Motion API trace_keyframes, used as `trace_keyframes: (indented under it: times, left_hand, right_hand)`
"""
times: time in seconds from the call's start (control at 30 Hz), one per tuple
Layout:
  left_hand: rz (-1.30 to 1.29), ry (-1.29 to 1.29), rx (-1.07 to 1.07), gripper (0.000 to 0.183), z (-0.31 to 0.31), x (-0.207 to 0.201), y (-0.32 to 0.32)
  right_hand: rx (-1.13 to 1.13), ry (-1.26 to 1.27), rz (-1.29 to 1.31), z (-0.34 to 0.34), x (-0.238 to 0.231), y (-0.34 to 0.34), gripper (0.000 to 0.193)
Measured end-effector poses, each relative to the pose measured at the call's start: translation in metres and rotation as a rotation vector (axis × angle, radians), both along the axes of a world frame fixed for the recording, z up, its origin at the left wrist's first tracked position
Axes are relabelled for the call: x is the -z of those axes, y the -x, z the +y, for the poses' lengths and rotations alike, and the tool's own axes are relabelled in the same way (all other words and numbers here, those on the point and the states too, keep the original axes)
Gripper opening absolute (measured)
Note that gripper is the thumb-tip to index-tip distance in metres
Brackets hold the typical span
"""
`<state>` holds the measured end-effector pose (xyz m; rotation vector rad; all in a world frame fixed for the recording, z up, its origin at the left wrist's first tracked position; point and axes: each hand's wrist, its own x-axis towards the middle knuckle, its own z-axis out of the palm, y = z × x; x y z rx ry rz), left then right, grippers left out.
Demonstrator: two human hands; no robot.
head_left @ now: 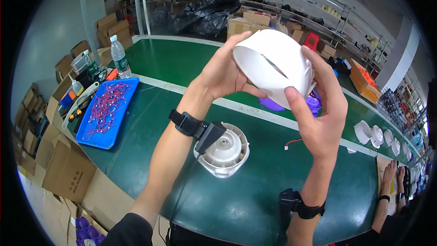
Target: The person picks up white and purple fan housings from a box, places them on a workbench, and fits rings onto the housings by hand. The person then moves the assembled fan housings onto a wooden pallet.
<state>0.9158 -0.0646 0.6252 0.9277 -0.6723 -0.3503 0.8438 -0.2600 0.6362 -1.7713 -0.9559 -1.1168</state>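
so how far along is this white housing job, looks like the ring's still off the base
Done: a row of similar white parts sits along the belt to the right. In hand: both the left hand and the right hand hold the white ring shell up above the table, apart from everything else. Left: the finned white base lies alone on the green table, and the blue tray holds many red wires.

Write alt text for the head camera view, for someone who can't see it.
Both hands, left hand and right hand, hold up a white plastic ring housing above a green workbench. Below sits a white finned round part; a blue tray of red wires lies left.
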Motion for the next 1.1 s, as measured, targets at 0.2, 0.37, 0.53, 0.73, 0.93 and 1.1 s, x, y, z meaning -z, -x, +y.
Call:
trace_keyframes:
  times: [0.2,0.37,0.53,0.73,0.93,1.1]
  left_hand:
    - [-0.128,-0.286,-0.289,0.066,0.016,-0.005,0.001]
    - [-0.321,-0.651,-0.63,0.06,0.039,-0.007,-0.006]
    - [-0.584,-0.762,-1.017,0.052,0.078,-0.012,-0.006]
    - [-0.555,-0.585,-1.178,0.042,0.112,-0.027,0.023]
    - [-0.437,-0.542,-1.288,0.032,0.124,-0.022,0.023]
    - [-0.48,-0.587,-1.213,0.041,0.152,-0.024,0.033]
  right_hand:
    - [0.219,0.09,0.307,-0.005,-0.001,0.006,0.052]
    - [0.31,0.111,0.477,0.002,-0.002,0.006,0.04]
    - [0.486,0.197,0.45,0.021,0.021,-0.026,0.041]
    - [0.5,0.693,0.547,0.072,0.078,-0.134,0.043]
    - [0.102,0.775,0.545,0.131,0.117,-0.201,0.051]
    - [-0.191,0.695,0.389,0.173,0.109,-0.17,0.042]
